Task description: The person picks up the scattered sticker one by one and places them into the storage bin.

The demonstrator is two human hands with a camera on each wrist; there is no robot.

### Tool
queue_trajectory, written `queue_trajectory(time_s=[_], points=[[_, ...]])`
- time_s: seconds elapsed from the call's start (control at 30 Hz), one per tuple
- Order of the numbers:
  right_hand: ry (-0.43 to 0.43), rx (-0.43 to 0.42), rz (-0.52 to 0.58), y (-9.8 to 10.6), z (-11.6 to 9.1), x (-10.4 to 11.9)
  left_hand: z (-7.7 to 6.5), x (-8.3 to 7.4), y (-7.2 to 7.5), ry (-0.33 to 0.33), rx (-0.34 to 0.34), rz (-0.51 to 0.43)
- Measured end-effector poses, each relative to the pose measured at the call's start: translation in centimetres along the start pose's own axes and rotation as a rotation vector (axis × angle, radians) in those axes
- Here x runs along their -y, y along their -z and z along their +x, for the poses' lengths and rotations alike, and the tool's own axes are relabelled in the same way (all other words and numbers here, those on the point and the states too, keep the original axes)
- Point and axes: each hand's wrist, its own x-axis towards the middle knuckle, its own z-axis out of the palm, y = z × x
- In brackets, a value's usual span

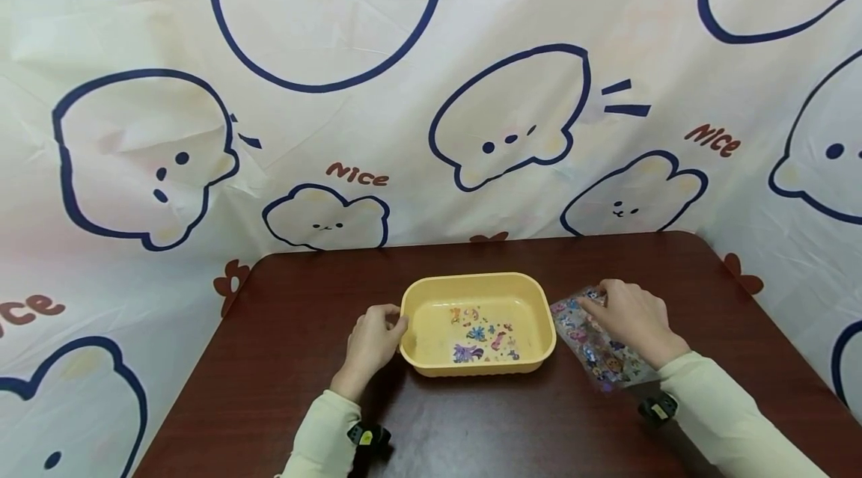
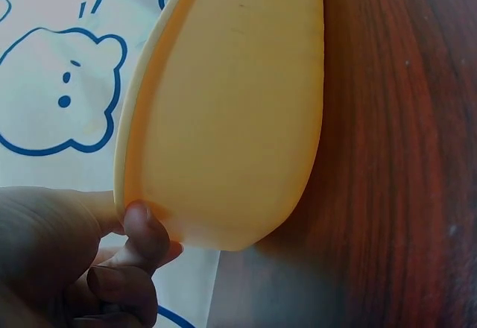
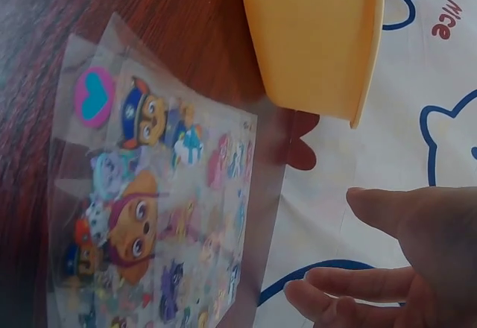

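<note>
A yellow plastic tray point(image 1: 471, 370) stands near the middle of the table, with small colourful stickers point(image 1: 477, 334) on its floor. My left hand point(image 1: 372, 340) pinches the rim at its left end; the left wrist view shows thumb and finger on either side of the tray's edge point(image 2: 223, 119). To the right of the tray lie clear sticker sheets point(image 1: 584, 339), overlapping one another and printed with cartoon dogs and ponies. Over these sheets point(image 3: 160, 216) is my right hand point(image 1: 636, 317), thumb and fingers apart with nothing between them in the right wrist view.
The dark brown wooden table point(image 1: 316, 291) has rounded far corners. Behind and beside it hangs a white cloth point(image 1: 404, 126) printed with blue-outlined bears. Each wrist wears a small dark device, the left one point(image 1: 369, 434) just above the tabletop.
</note>
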Motion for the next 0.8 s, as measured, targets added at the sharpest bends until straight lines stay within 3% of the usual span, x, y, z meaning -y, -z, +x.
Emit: queue_trajectory(time_s=[0.53, 0.8], points=[[0.021, -0.048, -0.006, -0.2, -0.6, -2.0, 0.0, 0.0, 0.1, -0.002, 0.006, 0.0], [-0.03, 0.024, -0.028, -0.4, -0.5, -2.6, 0.0, 0.0, 0.2, -0.001, 0.01, 0.006]])
